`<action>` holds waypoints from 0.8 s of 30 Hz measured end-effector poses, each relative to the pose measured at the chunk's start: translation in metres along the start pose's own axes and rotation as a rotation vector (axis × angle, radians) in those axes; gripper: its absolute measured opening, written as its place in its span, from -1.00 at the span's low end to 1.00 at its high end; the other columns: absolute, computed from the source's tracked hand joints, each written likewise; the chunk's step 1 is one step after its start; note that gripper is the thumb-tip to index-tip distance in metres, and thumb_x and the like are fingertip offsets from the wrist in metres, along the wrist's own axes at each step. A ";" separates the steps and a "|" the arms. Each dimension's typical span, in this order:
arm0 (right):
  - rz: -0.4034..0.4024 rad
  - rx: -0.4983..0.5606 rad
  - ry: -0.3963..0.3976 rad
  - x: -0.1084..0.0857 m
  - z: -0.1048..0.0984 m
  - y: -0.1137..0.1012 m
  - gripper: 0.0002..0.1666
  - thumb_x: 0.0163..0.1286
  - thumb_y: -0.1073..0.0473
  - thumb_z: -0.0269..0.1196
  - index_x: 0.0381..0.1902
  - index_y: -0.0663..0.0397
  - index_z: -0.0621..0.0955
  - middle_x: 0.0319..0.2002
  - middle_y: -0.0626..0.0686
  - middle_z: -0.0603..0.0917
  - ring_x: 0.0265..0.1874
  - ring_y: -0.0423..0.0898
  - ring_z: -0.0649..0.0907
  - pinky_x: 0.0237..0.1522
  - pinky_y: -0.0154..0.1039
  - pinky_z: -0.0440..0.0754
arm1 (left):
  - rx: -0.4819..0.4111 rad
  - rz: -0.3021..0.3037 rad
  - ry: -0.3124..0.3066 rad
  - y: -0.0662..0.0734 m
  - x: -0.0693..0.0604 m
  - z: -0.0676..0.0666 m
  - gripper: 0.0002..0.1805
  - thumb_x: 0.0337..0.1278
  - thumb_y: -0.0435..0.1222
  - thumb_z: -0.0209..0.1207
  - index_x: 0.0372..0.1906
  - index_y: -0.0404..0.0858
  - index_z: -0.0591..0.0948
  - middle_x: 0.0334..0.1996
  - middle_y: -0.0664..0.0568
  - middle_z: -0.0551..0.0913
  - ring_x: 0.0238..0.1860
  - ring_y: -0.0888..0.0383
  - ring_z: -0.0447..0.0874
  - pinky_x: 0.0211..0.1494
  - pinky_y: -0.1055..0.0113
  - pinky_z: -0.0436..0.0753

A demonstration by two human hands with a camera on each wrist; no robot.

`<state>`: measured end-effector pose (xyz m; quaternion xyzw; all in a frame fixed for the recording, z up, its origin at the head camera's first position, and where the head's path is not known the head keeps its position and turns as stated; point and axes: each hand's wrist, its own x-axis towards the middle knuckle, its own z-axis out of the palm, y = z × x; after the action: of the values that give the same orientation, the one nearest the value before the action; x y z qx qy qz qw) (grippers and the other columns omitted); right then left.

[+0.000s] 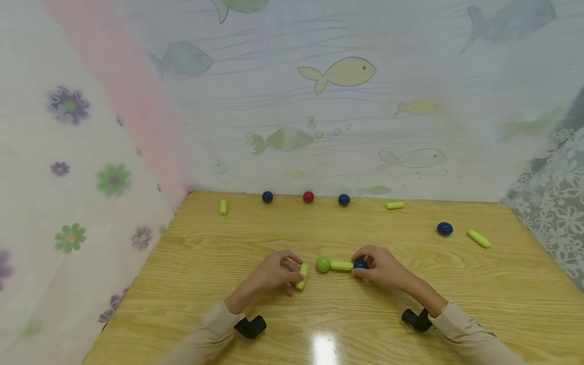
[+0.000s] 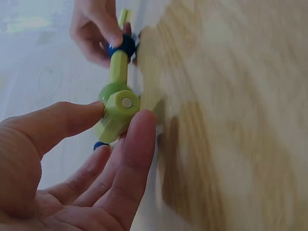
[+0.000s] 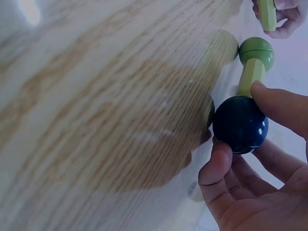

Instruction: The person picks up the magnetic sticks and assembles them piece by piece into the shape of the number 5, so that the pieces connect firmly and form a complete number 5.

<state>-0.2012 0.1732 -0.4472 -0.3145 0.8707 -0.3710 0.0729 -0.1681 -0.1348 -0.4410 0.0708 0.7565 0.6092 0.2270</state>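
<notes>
Left hand point(image 1: 278, 274): thumb and fingers partly bent, pinching one yellow-green six-sided rod point(image 1: 303, 270), long axis from 1 to 7 o'clock in the head view; the left wrist view shows a round silvery disc point(image 2: 126, 102) in its near end. Whether this rod touches the table cannot be told.

Right hand point(image 1: 380, 266): thumb and fingers curled about a navy ball point(image 1: 360, 263), the 3 o'clock end of a joined piece. Its middle rod point(image 1: 341, 265) lies along 9 to 3 o'clock, touching a green ball point(image 1: 323, 264) at 9; the pinched rod sits just beyond, well short of contact.

Surface: glossy wood-grain table point(image 1: 191, 274). Spaced along its far edge, from 10 to past 1 o'clock of the joined piece: rod point(image 1: 223, 207), navy ball point(image 1: 267, 196), red ball point(image 1: 308, 197), navy ball point(image 1: 344, 199), rod point(image 1: 395, 205). Toward 3 o'clock: navy ball point(image 1: 444, 229), rod point(image 1: 479, 238) pointing 10 to 4.

Surroundings: fish-printed curtain point(image 1: 274, 111) at 12, flower-printed sheet point(image 1: 32, 203) at 9, white floral lace point(image 1: 563, 203) at 3.
</notes>
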 end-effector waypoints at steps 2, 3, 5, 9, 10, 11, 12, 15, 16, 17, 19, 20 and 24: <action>0.006 -0.001 0.000 0.000 0.000 0.001 -0.69 0.22 0.09 0.36 -0.14 0.15 0.64 -0.31 -0.02 0.58 -0.50 -0.24 0.45 -0.48 -0.34 0.47 | -0.020 -0.006 -0.009 0.000 0.000 0.007 -0.60 0.05 -0.40 0.32 0.01 -0.40 0.49 -0.26 -0.16 0.59 -0.50 0.01 0.66 -0.43 0.15 0.68; 0.008 -0.002 0.000 0.000 0.000 0.002 -0.69 0.21 0.09 0.36 -0.14 0.14 0.64 -0.31 -0.02 0.58 -0.50 -0.25 0.45 -0.48 -0.34 0.47 | -0.027 -0.005 -0.011 0.000 0.000 0.010 -0.60 0.05 -0.40 0.32 0.01 -0.40 0.49 -0.27 -0.16 0.58 -0.50 0.02 0.66 -0.43 0.15 0.68; 0.015 -0.002 -0.001 0.001 0.001 0.003 -0.68 0.21 0.09 0.36 -0.14 0.14 0.64 -0.31 -0.03 0.58 -0.50 -0.25 0.45 -0.48 -0.35 0.47 | -0.037 -0.003 -0.013 0.000 0.000 0.016 -0.60 0.04 -0.41 0.32 0.00 -0.40 0.49 -0.28 -0.16 0.59 -0.51 0.03 0.66 -0.44 0.16 0.68; 0.022 -0.001 -0.002 0.001 0.001 0.003 -0.68 0.21 0.09 0.36 -0.14 0.15 0.64 -0.31 -0.04 0.58 -0.52 -0.26 0.44 -0.49 -0.35 0.46 | -0.048 0.004 0.004 0.001 0.001 0.026 -0.60 0.03 -0.41 0.32 -0.01 -0.41 0.50 -0.29 -0.15 0.60 -0.52 0.02 0.66 -0.45 0.16 0.68; 0.023 0.000 -0.001 0.001 0.001 0.002 -0.68 0.21 0.09 0.36 -0.15 0.16 0.64 -0.31 -0.05 0.58 -0.52 -0.26 0.44 -0.50 -0.35 0.46 | -0.047 0.005 0.013 0.002 0.002 0.028 -0.60 0.03 -0.42 0.32 -0.01 -0.41 0.50 -0.30 -0.14 0.61 -0.53 0.01 0.66 -0.46 0.15 0.68; 0.022 0.001 0.000 0.000 0.001 0.002 -0.68 0.21 0.09 0.36 -0.15 0.17 0.65 -0.32 -0.04 0.58 -0.53 -0.26 0.44 -0.50 -0.35 0.46 | -0.044 0.006 0.021 0.003 0.002 0.031 -0.60 0.02 -0.42 0.33 -0.02 -0.41 0.50 -0.31 -0.14 0.61 -0.53 0.00 0.66 -0.47 0.15 0.68; 0.022 0.002 0.001 0.000 0.001 0.002 -0.68 0.21 0.09 0.36 -0.15 0.17 0.65 -0.32 -0.04 0.58 -0.53 -0.26 0.44 -0.51 -0.35 0.46 | -0.041 0.003 0.028 0.004 0.003 0.033 -0.60 0.02 -0.42 0.33 -0.02 -0.41 0.50 -0.31 -0.14 0.61 -0.53 -0.01 0.66 -0.47 0.15 0.67; 0.015 0.005 0.004 0.000 0.001 0.002 -0.68 0.22 0.10 0.35 -0.15 0.18 0.64 -0.30 -0.02 0.59 -0.51 -0.25 0.46 -0.50 -0.34 0.47 | -0.028 -0.004 0.049 0.006 0.005 0.040 -0.59 0.01 -0.42 0.34 -0.02 -0.40 0.48 -0.33 -0.12 0.61 -0.52 0.00 0.65 -0.49 0.16 0.67; 0.016 0.005 0.006 0.000 0.001 0.002 -0.69 0.23 0.10 0.35 -0.14 0.18 0.64 -0.29 -0.02 0.59 -0.50 -0.25 0.46 -0.49 -0.34 0.48 | -0.027 -0.010 0.056 0.008 0.005 0.042 -0.59 0.00 -0.42 0.34 -0.02 -0.39 0.48 -0.33 -0.12 0.61 -0.52 0.00 0.65 -0.50 0.17 0.67; 0.018 0.006 0.007 -0.001 0.001 0.002 -0.69 0.23 0.10 0.35 -0.14 0.18 0.64 -0.29 -0.01 0.60 -0.49 -0.25 0.47 -0.48 -0.34 0.48 | -0.031 -0.017 0.059 0.009 0.005 0.043 -0.58 0.00 -0.42 0.34 -0.02 -0.39 0.47 -0.33 -0.12 0.60 -0.50 0.01 0.65 -0.50 0.17 0.67; 0.021 0.009 0.009 -0.001 0.000 0.001 -0.68 0.24 0.10 0.34 -0.14 0.19 0.64 -0.27 0.01 0.60 -0.47 -0.24 0.49 -0.46 -0.33 0.50 | -0.047 -0.024 0.063 0.010 0.006 0.045 -0.58 0.00 -0.44 0.33 -0.03 -0.39 0.44 -0.33 -0.13 0.59 -0.50 0.02 0.65 -0.52 0.17 0.66; 0.027 0.009 0.010 -0.001 0.000 0.001 -0.68 0.23 0.09 0.34 -0.13 0.18 0.64 -0.26 0.01 0.61 -0.46 -0.24 0.49 -0.45 -0.34 0.50 | -0.058 -0.027 0.063 0.010 0.006 0.046 -0.58 0.00 -0.45 0.33 -0.03 -0.39 0.44 -0.33 -0.14 0.59 -0.50 0.01 0.65 -0.53 0.17 0.66; 0.023 0.014 0.013 -0.002 -0.002 -0.001 -0.66 0.23 0.08 0.35 -0.13 0.20 0.64 -0.25 0.04 0.62 -0.45 -0.22 0.51 -0.46 -0.33 0.51 | -0.077 -0.029 0.058 0.011 0.006 0.048 -0.60 0.00 -0.47 0.32 -0.06 -0.39 0.43 -0.36 -0.16 0.59 -0.52 -0.02 0.65 -0.54 0.15 0.66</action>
<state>-0.2001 0.1751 -0.4451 -0.3014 0.8722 -0.3781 0.0738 -0.1549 -0.0869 -0.4396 0.0334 0.7399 0.6362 0.2161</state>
